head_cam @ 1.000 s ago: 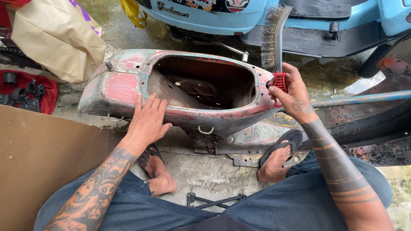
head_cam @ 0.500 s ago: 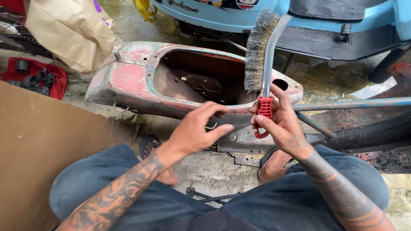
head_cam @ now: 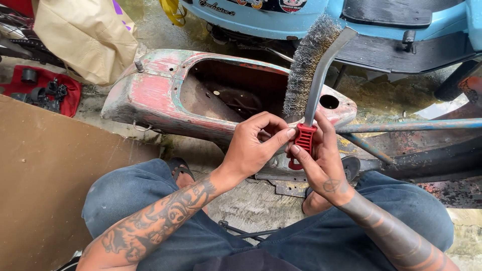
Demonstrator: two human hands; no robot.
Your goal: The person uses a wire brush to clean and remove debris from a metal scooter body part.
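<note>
Wire brush (head_cam: 312, 75) stands nearly upright between both hands, its red grip (head_cam: 303, 141) pinched by the fingertips (head_cam: 287, 134) of the left hand (head_cam: 253, 145) and wrapped by the curled fingers of the right hand (head_cam: 321, 163) — both hands closed on that handle, bristles facing left. Behind the brush lies a worn red scooter body shell (head_cam: 150, 95), hollow side up, with a blue scooter (head_cam: 401, 20) beyond it — a tan bag (head_cam: 85, 35) at upper left, a brown board (head_cam: 35, 180) at left.

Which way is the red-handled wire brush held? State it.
Upright: the red-handled wire brush has its bristles up, slightly tilted right, handle gripped below by the left hand and right hand.
</note>
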